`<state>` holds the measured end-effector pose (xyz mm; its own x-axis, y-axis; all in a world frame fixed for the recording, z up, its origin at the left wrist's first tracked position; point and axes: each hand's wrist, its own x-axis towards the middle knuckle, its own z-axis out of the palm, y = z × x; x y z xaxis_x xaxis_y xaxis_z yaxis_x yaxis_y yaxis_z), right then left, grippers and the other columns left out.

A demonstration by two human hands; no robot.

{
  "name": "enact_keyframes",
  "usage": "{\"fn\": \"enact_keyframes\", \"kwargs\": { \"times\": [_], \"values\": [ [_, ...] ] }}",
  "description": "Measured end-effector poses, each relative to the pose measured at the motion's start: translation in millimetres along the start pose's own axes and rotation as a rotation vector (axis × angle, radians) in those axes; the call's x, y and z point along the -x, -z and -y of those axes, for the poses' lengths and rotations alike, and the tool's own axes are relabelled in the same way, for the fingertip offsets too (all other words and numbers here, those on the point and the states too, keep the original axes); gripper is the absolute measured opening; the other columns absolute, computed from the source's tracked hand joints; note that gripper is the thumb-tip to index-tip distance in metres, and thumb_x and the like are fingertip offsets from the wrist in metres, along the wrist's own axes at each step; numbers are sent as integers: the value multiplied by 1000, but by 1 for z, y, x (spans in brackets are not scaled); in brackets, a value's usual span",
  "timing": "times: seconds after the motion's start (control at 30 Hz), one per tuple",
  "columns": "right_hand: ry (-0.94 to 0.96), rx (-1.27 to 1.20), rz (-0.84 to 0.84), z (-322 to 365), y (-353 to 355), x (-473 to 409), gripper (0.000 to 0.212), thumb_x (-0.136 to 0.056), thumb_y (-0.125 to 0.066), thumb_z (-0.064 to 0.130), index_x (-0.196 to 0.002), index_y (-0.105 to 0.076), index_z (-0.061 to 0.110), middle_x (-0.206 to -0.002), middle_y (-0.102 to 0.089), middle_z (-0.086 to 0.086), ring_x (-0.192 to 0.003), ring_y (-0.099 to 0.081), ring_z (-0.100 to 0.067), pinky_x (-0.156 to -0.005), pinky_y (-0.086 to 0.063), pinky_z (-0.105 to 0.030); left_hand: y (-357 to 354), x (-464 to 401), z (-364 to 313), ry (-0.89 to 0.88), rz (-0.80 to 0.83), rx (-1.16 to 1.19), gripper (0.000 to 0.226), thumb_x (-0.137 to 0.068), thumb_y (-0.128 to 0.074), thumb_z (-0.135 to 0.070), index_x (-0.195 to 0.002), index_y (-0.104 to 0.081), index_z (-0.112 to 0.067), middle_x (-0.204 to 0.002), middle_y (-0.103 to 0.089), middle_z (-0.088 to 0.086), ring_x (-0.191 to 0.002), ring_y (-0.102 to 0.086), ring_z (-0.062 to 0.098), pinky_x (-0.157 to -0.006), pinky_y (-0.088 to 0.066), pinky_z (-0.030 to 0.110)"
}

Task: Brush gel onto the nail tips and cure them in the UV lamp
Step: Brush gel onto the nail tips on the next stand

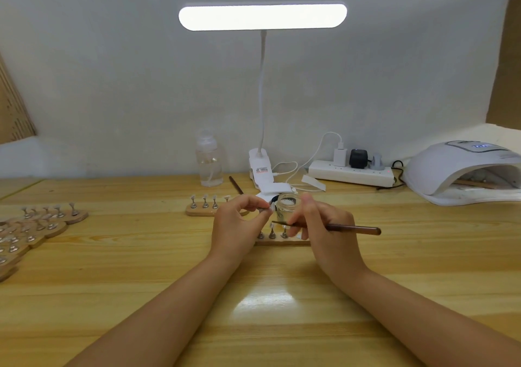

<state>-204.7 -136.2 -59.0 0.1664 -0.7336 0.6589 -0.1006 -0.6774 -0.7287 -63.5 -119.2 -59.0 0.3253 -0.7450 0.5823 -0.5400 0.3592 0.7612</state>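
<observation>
From the head camera, the left hand (236, 220) sits just left of centre above the wooden table (112, 282), fingers curled, thumb and forefinger pinching a small metal stand with a nail tip (265, 210) held up at about 1 o'clock from the palm. The right hand (321, 231) is just beside it at 3 o'clock, fingers pressed together around a brown brush (349, 229); the handle points toward 3 o'clock and the bristle end reaches toward 9 o'clock, close to the pinched tip, though whether it touches is too small to tell. Behind the two hands, at 12 o'clock, stands a small open glass jar (287, 206). Directly below the hands lies a wooden holder strip (282, 243) carrying upright nail tips on metal stands. A second holder strip (208, 210) lies at 10 o'clock from the left hand. At the far left edge, 9 o'clock, more wooden holders (33, 225) are stacked together. The UV lamp (462, 169) rests at 2 o'clock by the wall, its display lit. Along the wall sit a clear bottle (210, 163), a lit desk lamp (262, 17) and a power strip (351, 172).
</observation>
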Motion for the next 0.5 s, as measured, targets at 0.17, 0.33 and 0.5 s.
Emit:
{"fn": "enact_keyframes", "kwargs": {
  "times": [0.17,0.33,0.5],
  "values": [
    [-6,19,11,2,1,-2,34,-94,-42,30,-67,-62,31,-64,-66,10,-59,-59,3,-57,-44,-12,0,0,1,20,-6,3,23,-74,-73,-11,-67,-61,-30,-71,-61,-17,-78,-55,2,-68,-39,4],
    [-12,-25,-31,4,1,-1,36,-85,-38,45,-64,-63,29,-58,-65,7,-54,-58,2,-54,-42,-10,0,0,1,26,-6,2,23,-73,-74,-11,-66,-62,-30,-70,-61,-16,-78,-55,3,-69,-40,8],
    [-26,-24,18,3,1,-1,36,-85,-37,47,-65,-63,29,-59,-65,8,-55,-59,3,-55,-43,-10,0,1,0,20,-11,1,24,-73,-74,-11,-66,-62,-30,-69,-61,-17,-77,-55,1,-68,-40,7]
  ]
}}
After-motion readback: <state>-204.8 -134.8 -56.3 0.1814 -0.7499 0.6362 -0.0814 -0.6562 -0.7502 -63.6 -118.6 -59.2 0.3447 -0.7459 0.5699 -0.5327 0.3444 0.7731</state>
